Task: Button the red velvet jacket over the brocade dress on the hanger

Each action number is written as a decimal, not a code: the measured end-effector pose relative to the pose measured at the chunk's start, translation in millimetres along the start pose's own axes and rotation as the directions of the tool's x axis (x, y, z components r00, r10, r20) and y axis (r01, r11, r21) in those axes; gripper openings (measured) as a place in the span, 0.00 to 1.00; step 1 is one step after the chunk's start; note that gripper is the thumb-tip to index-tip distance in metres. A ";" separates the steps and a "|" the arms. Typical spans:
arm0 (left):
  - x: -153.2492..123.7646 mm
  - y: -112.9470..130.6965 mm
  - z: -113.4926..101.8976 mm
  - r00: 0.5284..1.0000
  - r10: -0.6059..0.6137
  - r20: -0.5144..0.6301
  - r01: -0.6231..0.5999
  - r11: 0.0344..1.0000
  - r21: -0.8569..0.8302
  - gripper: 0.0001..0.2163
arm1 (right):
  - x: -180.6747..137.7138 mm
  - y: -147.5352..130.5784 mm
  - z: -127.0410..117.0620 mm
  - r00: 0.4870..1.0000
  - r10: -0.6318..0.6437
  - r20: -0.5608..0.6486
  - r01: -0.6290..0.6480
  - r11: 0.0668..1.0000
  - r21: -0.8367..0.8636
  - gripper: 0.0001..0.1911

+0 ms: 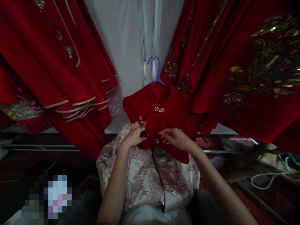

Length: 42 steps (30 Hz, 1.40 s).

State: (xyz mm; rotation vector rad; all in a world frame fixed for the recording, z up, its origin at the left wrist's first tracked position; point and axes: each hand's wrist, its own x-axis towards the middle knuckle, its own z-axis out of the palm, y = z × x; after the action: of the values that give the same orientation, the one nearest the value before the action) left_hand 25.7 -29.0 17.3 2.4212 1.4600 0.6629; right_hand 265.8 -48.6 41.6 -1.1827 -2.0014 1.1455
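A red jacket (173, 120) with jewelled flower fastenings (159, 109) hangs on a purple hanger (158, 70) in front of me. My left hand (134, 136) pinches the jacket's front edge beside a beaded ornament (141, 122). Over the other side of the front, my right hand (177, 138) reaches in with its fingers apart, close to a small jewelled fastening (157, 141); whether the fingertips touch the cloth I cannot tell. Below the jacket spreads a pale pink and gold brocade garment (142, 178) with a dark line down its middle.
Red garments with pale piping (77, 72) hang at left. Red garments with gold sequin work (269, 68) hang at right. Behind are a pale wall (122, 37) and a metal rail (47, 147) low down. A white cord (264, 178) lies at right.
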 end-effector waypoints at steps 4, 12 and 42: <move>3.0 -0.6 3.3 0.997 0.022 0.072 -0.015 0.996 -0.091 0.08 | 3.0 5.8 17.8 0.999 -0.035 -0.027 0.026 0.961 -0.276 0.12; 3.5 -4.6 13.3 0.968 -0.107 0.228 0.186 0.916 -0.355 0.11 | 14.3 23.2 31.9 0.990 -0.113 -0.085 0.083 0.951 -0.297 0.11; 4.7 3.3 10.6 0.987 -0.056 0.148 0.109 0.920 -0.377 0.07 | 25.7 19.8 48.4 0.936 -0.154 -0.317 0.145 0.988 -0.054 0.08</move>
State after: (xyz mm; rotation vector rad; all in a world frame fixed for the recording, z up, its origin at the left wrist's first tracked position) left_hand 35.4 -26.1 10.6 2.0494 1.2355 0.6790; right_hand 224.6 -39.9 1.4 -1.1281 -1.8270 0.7928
